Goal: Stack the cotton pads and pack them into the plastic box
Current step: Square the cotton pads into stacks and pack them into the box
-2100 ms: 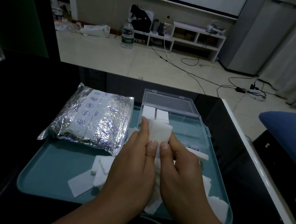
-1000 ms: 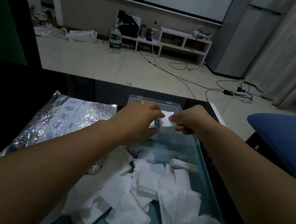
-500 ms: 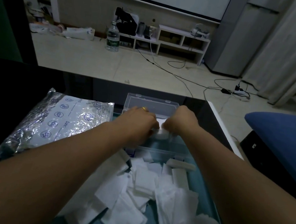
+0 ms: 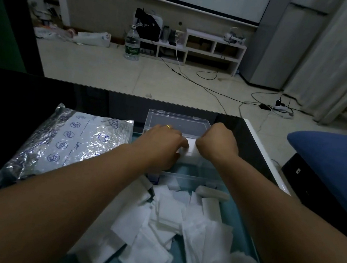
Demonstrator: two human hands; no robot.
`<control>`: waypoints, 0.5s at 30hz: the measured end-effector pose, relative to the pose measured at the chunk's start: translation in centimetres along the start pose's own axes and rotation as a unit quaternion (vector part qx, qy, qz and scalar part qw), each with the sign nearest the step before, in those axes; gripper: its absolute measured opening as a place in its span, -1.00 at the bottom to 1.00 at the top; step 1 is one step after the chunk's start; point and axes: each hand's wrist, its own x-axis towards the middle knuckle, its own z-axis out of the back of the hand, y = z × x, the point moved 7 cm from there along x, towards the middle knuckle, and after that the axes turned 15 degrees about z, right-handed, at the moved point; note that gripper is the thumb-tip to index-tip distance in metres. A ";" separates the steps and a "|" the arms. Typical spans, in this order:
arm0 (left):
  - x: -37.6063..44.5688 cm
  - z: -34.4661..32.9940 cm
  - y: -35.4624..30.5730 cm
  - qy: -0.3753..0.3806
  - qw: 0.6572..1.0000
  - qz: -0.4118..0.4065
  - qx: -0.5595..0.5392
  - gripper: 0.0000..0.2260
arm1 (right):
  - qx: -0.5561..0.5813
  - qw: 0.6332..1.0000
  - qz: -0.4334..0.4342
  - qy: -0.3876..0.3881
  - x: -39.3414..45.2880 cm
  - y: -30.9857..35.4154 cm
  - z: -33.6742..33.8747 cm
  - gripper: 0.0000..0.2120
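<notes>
Packing is the step I am in: both of my hands are down in the clear plastic box (image 4: 177,123) at the far end of the teal tray (image 4: 255,259), seating a small stack of cotton pads (image 4: 192,148) on its floor. My left hand (image 4: 161,144), a gold ring on one finger, has its fingers curled round the near-left edge of the stack. My right hand (image 4: 216,145) is knuckles-up with its fingers tucked under, out of my sight; it looks to be holding the stack's right edge, but I cannot tell for certain. The box lid stands open behind the hands.

Most of the job is left, I judge. A loose heap of cotton pads (image 4: 167,227) lies scattered over the near half of the tray, some overlapping, a few already in a rough pile. A foil pouch (image 4: 64,144) lies to the left, partly on the tray and partly on the dark table (image 4: 4,95).

Next I would let go of the seated stack without dragging it askew, draw both hands back to the heap, and square up another bundle. These pads are light and soft, so edges need aligning before I lift.
</notes>
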 end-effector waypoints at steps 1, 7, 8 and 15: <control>-0.1 0.1 0.0 0.003 1.000 0.005 -0.007 -0.67 | 0.002 1.000 0.006 -0.005 0.0 0.0 0.2 -0.95; -1.2 1.0 0.9 0.024 0.997 0.041 -0.067 -0.66 | 0.090 0.990 0.030 -0.103 -1.5 -0.7 3.5 -0.82; -1.6 1.3 1.0 0.016 0.997 0.040 -0.070 -0.66 | 0.116 0.985 0.039 -0.123 -2.5 -0.7 4.4 -0.81; -7.9 3.9 -0.1 -0.052 0.988 0.006 -0.145 -0.76 | 0.207 0.972 0.090 -0.059 -11.2 1.0 6.0 -0.87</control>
